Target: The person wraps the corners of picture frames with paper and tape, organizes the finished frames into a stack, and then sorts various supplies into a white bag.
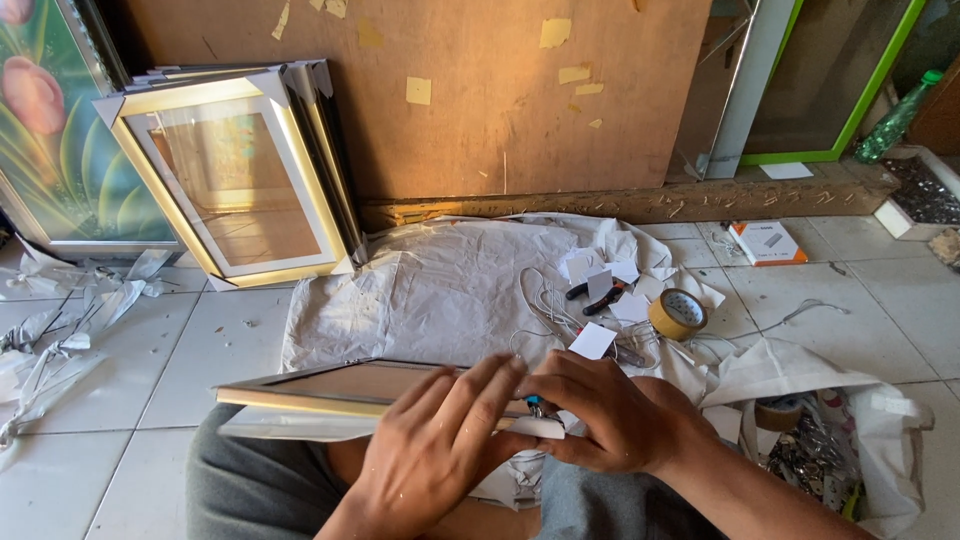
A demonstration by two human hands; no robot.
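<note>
Pressing a frame (330,388) with both hands.
Left hand (435,450) is lying flat and open; right hand (610,415) is pinching a small tool (536,407); a bag (850,440) at 3 o'clock is holding tape (780,413).

A: Where is open passage? The bare floor tiles (200,350) left of the white sheet (440,290) lie open.

B: And obstacles? Ahead, a tape roll (677,314), paper cards (600,275) and cords (545,305) crowd the sheet; stacked frames (235,180) lean against the board (450,100); a bag (860,430) blocks the right.
</note>
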